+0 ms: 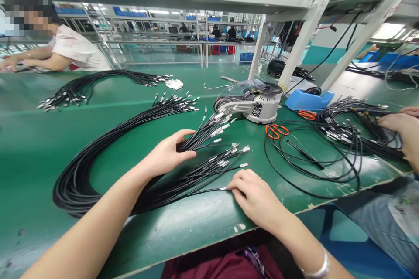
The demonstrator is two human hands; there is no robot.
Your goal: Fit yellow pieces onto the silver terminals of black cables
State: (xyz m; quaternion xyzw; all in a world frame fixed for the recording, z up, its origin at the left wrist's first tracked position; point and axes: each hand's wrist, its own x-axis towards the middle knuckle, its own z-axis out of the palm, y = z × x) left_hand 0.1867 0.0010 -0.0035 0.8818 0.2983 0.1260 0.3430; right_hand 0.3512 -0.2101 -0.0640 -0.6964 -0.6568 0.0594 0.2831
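A large bundle of black cables (81,161) curves in a U on the green table, its silvery, tagged ends pointing right. My left hand (168,152) is wrapped round a bunch of these cables near their ends, thumb below and fingers above, holding them slightly raised. More cable ends (225,157) lie just below and right of it. Near the table's front edge, my right hand (250,189) pinches the silvery end of one black cable (206,191) between thumb and fingertips.
A grey tape dispenser (263,107) stands behind the hands. Orange-handled scissors (276,131), loose cable loops (294,157) and a blue tape holder (309,99) are right. Another cable bundle (98,77) lies back left. Another person's hand (397,124) touches coiled cables at far right; a person (75,48) sits across.
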